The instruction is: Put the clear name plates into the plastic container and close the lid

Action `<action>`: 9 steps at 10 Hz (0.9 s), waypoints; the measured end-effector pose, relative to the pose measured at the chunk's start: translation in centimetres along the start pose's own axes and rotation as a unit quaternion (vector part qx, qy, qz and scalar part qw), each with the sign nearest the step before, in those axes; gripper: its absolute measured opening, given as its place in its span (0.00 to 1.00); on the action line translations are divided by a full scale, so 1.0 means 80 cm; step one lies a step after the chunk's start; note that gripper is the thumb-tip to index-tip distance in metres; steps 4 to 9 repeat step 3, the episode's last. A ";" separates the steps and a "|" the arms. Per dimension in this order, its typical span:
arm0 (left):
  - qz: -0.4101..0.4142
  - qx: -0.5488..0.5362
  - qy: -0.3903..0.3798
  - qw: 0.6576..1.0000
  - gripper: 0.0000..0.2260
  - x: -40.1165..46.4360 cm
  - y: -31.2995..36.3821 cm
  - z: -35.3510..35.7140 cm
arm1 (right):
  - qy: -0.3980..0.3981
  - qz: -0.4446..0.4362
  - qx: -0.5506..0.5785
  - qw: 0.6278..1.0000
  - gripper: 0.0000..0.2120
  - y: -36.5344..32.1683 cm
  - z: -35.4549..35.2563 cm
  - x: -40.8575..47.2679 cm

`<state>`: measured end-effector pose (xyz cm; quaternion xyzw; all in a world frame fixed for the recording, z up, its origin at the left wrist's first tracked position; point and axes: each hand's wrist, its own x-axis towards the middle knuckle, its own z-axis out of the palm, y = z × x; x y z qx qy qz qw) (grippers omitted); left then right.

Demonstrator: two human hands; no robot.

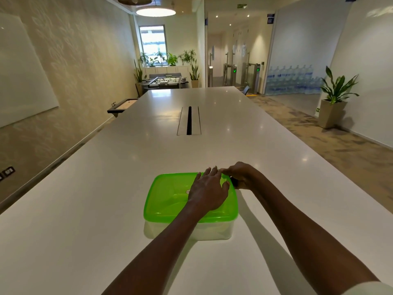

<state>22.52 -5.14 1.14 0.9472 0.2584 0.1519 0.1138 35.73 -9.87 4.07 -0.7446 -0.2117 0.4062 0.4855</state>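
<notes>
A clear plastic container (210, 232) stands on the white table, covered by a translucent green lid (168, 196). My left hand (209, 189) lies flat on the lid's right half, fingers spread toward the far right corner. My right hand (241, 176) grips the lid's far right corner, fingers curled over the rim. The name plates cannot be made out; the lid and my hands hide the inside.
The long white table (106, 209) runs far ahead, with a cable slot (189, 121) in its middle. Its right edge borders carpeted floor with a potted plant (333, 96). A whiteboard (21, 77) hangs on the left wall.
</notes>
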 end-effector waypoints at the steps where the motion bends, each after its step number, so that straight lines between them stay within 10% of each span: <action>1: -0.005 -0.006 -0.010 1.000 0.27 -0.001 0.002 -0.007 | 0.039 -0.029 -0.030 0.998 0.11 -0.001 0.003 -0.009; 3: 0.012 -0.022 -0.045 0.999 0.25 -0.003 0.001 -0.018 | 0.194 -0.136 -0.208 0.949 0.18 0.012 0.024 -0.028; 9: 0.012 -0.022 -0.045 0.999 0.25 -0.003 0.001 -0.018 | 0.194 -0.136 -0.208 0.949 0.18 0.012 0.024 -0.028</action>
